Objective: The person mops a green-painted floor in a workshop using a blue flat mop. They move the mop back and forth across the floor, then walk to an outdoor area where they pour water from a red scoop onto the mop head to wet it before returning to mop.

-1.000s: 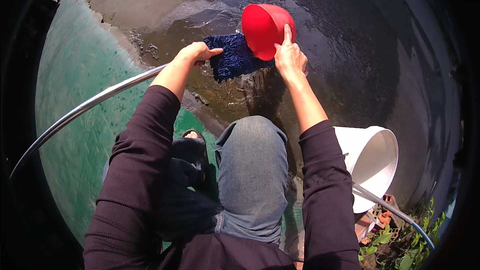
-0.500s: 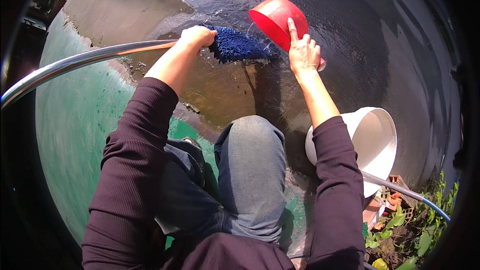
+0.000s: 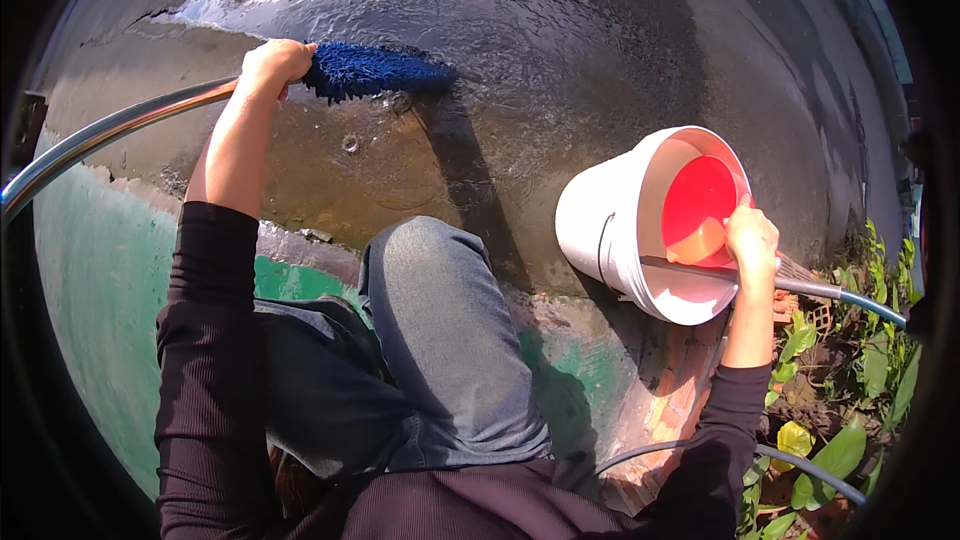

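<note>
My left hand [image 3: 277,65] is closed round a mop where its shiny metal pole [image 3: 120,130] meets the shaggy blue mop head [image 3: 375,70]. The head hangs over wet, dark ground. On the right, a white bucket [image 3: 595,215] stands beside my knee, its mouth toward me. My right hand [image 3: 752,235] grips a red dipper [image 3: 698,190] by its handle at the bucket's rim. The dipper's bowl is inside the bucket; how much water is there I cannot tell.
A hose with a metal end [image 3: 865,307] reaches into the bucket. Another dark hose [image 3: 810,467] crosses by my right forearm. Green plants [image 3: 835,465] and bricks [image 3: 680,390] edge the lower right. Green-painted floor [image 3: 100,310] lies left, with shallow water on the concrete ahead.
My right hand has brought the dipper from above the wet ground beside the mop down into the bucket. In view, the mop and left hand sit farther left.
</note>
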Demonstrator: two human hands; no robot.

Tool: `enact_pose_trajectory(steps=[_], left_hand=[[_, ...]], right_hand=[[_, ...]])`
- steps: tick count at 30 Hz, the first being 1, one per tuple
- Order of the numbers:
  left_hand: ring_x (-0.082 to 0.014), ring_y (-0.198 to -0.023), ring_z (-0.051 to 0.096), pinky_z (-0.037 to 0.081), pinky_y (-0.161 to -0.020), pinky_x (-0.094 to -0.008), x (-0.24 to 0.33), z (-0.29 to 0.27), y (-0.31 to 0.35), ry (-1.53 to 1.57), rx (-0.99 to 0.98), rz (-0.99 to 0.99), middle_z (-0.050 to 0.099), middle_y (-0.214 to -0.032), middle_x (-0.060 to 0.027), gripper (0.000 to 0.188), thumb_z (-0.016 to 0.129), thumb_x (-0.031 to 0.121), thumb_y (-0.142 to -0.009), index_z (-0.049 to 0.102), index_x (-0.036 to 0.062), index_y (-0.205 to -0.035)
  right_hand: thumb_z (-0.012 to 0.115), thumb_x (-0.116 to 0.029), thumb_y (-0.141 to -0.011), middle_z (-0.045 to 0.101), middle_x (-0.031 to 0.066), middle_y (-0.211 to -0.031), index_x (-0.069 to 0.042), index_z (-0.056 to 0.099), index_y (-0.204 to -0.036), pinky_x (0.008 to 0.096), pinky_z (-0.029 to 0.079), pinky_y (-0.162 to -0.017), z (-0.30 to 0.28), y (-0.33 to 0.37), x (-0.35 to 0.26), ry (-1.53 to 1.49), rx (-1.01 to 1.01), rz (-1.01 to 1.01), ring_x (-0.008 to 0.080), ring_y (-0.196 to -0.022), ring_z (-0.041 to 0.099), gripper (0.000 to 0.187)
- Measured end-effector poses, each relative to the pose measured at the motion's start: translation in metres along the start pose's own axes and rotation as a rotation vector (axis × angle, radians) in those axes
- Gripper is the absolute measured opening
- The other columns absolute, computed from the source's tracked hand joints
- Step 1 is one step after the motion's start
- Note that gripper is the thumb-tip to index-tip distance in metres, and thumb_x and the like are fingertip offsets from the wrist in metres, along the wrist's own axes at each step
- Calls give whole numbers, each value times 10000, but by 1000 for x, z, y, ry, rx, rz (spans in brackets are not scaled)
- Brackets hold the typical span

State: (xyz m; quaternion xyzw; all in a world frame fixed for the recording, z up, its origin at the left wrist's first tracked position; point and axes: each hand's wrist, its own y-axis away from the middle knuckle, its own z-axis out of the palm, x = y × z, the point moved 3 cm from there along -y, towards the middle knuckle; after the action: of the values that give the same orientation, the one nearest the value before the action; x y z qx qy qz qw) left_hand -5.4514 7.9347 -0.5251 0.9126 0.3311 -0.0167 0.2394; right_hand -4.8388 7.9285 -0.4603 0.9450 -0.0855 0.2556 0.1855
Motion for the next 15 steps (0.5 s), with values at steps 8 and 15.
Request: enact_pose_trajectory(steps=[8, 15], left_hand=[[-235, -619, 646, 502, -672, -364, 4, -4, 15, -2, -140, 33, 621, -645, -123, 889, 313, 822, -747, 688, 33, -912], [-196, -534, 615, 500, -572, -325, -6, 8, 12, -3, -96, 76, 594, -558, -76, 833, 400, 800, -743, 625, 12, -589]], right_hand=[[572, -169, -828, 541, 163, -1258, -55, 591, -1189, 520, 527, -704, 152, -98, -119, 128, -422, -98, 358, -1066, 582, 379], [474, -176, -853, 546, 174, -1250, -9, 581, -1182, 543, 514, -679, 183, -107, -134, 77, -292, -124, 407, -1054, 575, 384]])
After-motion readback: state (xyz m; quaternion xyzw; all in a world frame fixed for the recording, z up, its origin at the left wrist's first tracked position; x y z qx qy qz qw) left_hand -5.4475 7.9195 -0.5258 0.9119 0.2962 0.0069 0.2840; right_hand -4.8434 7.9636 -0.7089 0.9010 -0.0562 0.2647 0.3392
